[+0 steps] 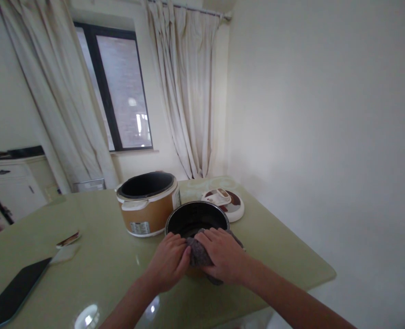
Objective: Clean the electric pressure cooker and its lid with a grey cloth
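Both hands meet at the near rim of a dark inner pot (196, 218) that stands on the pale green surface (113, 260), a little right of the middle. The left hand (168, 261) lies with its fingers (179, 249) curled down against the pot's near side and touching a grey cloth (198, 254); whether they pinch the cloth or only press on it cannot be made out. The right hand (225, 254) lies flat over the cloth with its fingers spread, pressing it against the rim, and the cloth shows only between and below the two hands, the rest covered by them. The pot's near wall is hidden behind the hands, and its inside is too dark to read. Just to the left and a little farther stands the orange-brown cooker body (147, 205), open at the top, with a small label low on its side that is too blurred to read. To the far right of the pot, a white round lid (225, 203) lies on the surface, partly hidden by the pot's rim. At the near left, a dark flat device (13, 292) is cut off by the picture's edge, and a small card-like thing (68, 239) lies beyond it, unclear in detail.
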{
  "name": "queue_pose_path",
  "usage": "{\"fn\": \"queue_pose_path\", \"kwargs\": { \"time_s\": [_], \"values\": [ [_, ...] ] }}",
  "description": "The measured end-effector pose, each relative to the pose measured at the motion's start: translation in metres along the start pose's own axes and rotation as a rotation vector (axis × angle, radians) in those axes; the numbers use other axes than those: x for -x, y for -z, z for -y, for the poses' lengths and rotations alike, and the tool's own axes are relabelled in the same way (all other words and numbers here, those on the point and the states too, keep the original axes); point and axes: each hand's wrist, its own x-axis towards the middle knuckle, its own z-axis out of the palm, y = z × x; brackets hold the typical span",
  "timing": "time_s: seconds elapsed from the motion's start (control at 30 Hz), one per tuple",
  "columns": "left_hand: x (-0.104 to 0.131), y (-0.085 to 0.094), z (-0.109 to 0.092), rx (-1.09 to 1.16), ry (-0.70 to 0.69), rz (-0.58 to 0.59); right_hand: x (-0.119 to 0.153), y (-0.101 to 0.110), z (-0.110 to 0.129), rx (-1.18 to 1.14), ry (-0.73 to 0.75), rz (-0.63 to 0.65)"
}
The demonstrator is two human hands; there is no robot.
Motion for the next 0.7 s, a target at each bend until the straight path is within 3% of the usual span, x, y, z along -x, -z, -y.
{"fn": "queue_pose_path", "kwargs": {
  "time_s": [0.13,0.23,0.4,0.47,0.57,0.63,0.7],
  "values": [
    [-0.001,0.017,0.033,0.108,-0.057,0.037,0.004,0.013,-0.036,-0.082,0.168,0.06],
    [-0.001,0.017,0.034,0.058,-0.038,-0.016,0.004,0.015,-0.052,-0.075,0.163,0.036],
    [0.006,-0.008,-0.012,-0.052,0.019,-0.109,-0.001,-0.007,-0.012,0.032,0.021,-0.03],
    [0.01,-0.009,-0.014,-0.031,0.024,-0.1,0.001,-0.011,0.001,0.031,-0.014,-0.056],
    [0.015,0.006,0.011,0.065,-0.033,-0.025,0.006,-0.004,-0.009,-0.025,0.084,-0.018],
    [0.015,0.018,0.03,0.106,-0.046,-0.02,0.009,0.005,-0.026,-0.064,0.157,0.017],
    [0.014,0.023,0.035,0.103,-0.018,-0.044,0.008,0.01,-0.038,-0.082,0.172,0.018]
  ]
}}
